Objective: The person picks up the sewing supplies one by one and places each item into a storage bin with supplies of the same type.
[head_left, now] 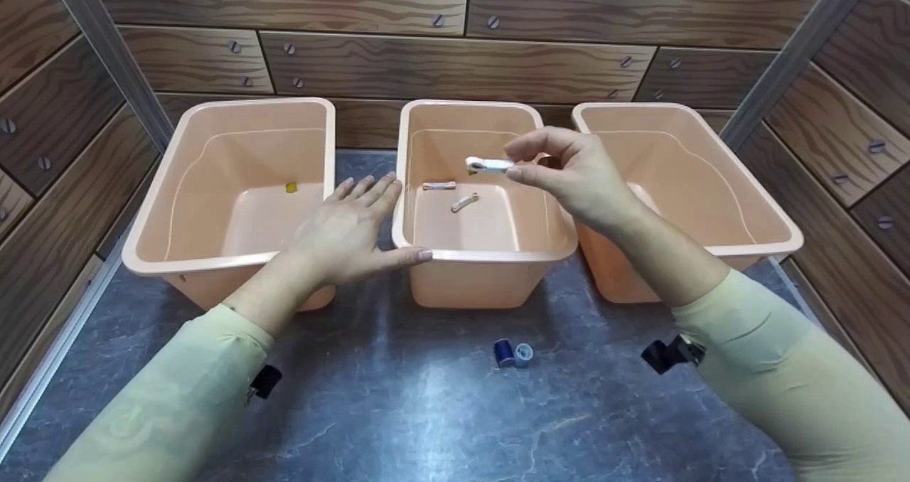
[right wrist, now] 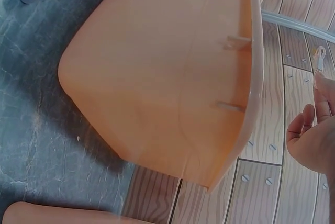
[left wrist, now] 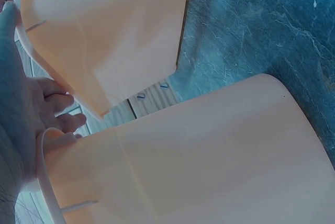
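Observation:
My right hand (head_left: 579, 173) is over the middle bin (head_left: 487, 256) and pinches a small white looped bundle, like a thread skein (head_left: 490, 165), between thumb and fingertips. That skein's loop also shows in the right wrist view (right wrist: 321, 58). Two similar small skeins with orange ends, one flat (head_left: 439, 185) and one slanted (head_left: 466, 202), lie inside the middle bin. With fingers extended, my left hand (head_left: 348, 233) rests across the gap between the left bin (head_left: 202, 263) and the middle bin, its thumb on the middle bin's front rim.
A dark blue thread spool (head_left: 504, 352) and a light blue one (head_left: 524, 355) sit together on the grey marbled table (head_left: 398, 404). A small yellow item (head_left: 291, 187) is inside the left bin. To the right stands a third bin (head_left: 753, 249). Wood-patterned panels (head_left: 455, 62) surround the table.

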The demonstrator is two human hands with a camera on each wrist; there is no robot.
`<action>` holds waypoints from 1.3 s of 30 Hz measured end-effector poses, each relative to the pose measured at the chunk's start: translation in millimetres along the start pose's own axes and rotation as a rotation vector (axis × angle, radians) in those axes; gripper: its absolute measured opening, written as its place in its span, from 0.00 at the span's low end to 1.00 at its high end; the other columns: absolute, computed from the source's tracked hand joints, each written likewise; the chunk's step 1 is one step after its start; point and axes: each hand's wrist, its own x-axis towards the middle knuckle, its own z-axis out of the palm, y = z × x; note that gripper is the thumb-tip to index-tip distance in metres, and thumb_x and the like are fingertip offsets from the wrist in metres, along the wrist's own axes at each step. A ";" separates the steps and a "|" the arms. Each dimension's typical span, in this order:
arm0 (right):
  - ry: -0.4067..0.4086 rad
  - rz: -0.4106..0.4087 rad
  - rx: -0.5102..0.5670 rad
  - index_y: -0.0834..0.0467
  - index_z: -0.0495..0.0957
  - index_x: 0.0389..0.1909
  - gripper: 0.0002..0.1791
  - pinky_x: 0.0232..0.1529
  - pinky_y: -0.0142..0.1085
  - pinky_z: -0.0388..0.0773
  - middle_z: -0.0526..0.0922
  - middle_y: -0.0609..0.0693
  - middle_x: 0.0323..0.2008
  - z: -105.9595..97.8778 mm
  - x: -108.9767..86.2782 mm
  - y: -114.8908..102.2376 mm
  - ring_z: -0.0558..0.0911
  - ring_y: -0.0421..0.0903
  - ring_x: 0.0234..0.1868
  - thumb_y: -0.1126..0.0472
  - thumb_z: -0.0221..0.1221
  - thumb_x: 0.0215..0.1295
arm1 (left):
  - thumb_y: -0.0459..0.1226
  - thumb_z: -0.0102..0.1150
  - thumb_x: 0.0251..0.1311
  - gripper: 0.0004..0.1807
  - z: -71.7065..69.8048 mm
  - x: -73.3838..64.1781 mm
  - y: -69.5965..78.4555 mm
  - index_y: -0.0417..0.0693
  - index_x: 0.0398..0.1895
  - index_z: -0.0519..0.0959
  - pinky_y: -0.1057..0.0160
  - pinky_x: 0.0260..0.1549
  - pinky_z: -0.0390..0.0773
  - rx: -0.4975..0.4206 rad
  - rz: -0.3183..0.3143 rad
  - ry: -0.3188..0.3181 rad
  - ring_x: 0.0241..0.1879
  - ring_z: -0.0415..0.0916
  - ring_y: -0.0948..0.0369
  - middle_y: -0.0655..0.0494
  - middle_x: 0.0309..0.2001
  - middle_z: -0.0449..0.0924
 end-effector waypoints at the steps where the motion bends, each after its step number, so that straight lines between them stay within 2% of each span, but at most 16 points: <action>1: 0.000 -0.002 0.003 0.67 0.87 0.47 0.12 0.34 0.26 0.78 0.88 0.53 0.45 0.0 2.0 0.6 0.78 0.39 0.31 0.76 0.71 0.62 | 0.83 0.38 0.59 0.68 0.2 -0.1 -0.2 0.39 0.85 0.54 0.44 0.81 0.46 0.000 0.000 0.001 0.83 0.48 0.44 0.42 0.83 0.52; 3: 0.001 -0.007 -0.004 0.68 0.87 0.47 0.12 0.34 0.26 0.78 0.88 0.50 0.43 -0.2 5.9 1.7 0.78 0.39 0.32 0.75 0.71 0.62 | 0.84 0.37 0.59 0.68 0.3 -0.3 -0.4 0.39 0.85 0.54 0.45 0.81 0.46 0.000 -0.001 0.002 0.83 0.48 0.44 0.42 0.83 0.52; 8: 0.018 -0.017 -0.012 0.68 0.87 0.47 0.12 0.33 0.26 0.76 0.88 0.49 0.40 -0.6 15.7 4.6 0.79 0.41 0.35 0.74 0.72 0.62 | 0.84 0.36 0.59 0.68 0.4 -0.7 -1.3 0.39 0.85 0.54 0.45 0.81 0.46 0.005 -0.002 0.004 0.83 0.49 0.44 0.42 0.83 0.52; 15: 0.033 -0.021 0.002 0.62 0.90 0.44 0.11 0.36 0.27 0.78 0.88 0.57 0.45 0.3 26.1 9.0 0.81 0.40 0.37 0.75 0.71 0.62 | 0.84 0.37 0.59 0.68 0.6 -1.0 -1.8 0.39 0.85 0.54 0.44 0.81 0.47 0.001 -0.002 0.009 0.83 0.49 0.44 0.42 0.83 0.54; 24: 0.048 -0.009 0.010 0.72 0.85 0.49 0.14 0.36 0.27 0.79 0.90 0.46 0.38 -3.1 36.2 14.4 0.82 0.38 0.33 0.76 0.71 0.62 | 0.84 0.36 0.59 0.68 0.3 0.7 -0.6 0.39 0.85 0.53 0.44 0.81 0.45 0.003 -0.005 -0.006 0.83 0.48 0.44 0.42 0.84 0.51; 32: 0.074 0.002 0.040 0.70 0.86 0.48 0.14 0.36 0.27 0.78 0.89 0.45 0.36 -3.3 45.7 16.5 0.81 0.38 0.32 0.77 0.70 0.62 | 0.83 0.40 0.60 0.67 0.1 0.8 -0.5 0.39 0.85 0.54 0.44 0.81 0.47 0.000 0.001 0.007 0.83 0.49 0.45 0.42 0.83 0.53; 39: 0.099 0.011 0.036 0.68 0.87 0.47 0.13 0.35 0.27 0.78 0.88 0.44 0.34 -3.1 55.3 20.4 0.81 0.38 0.33 0.77 0.71 0.61 | 0.84 0.38 0.59 0.68 0.3 0.6 -0.9 0.39 0.85 0.53 0.44 0.81 0.46 -0.004 -0.005 0.006 0.83 0.48 0.45 0.42 0.83 0.53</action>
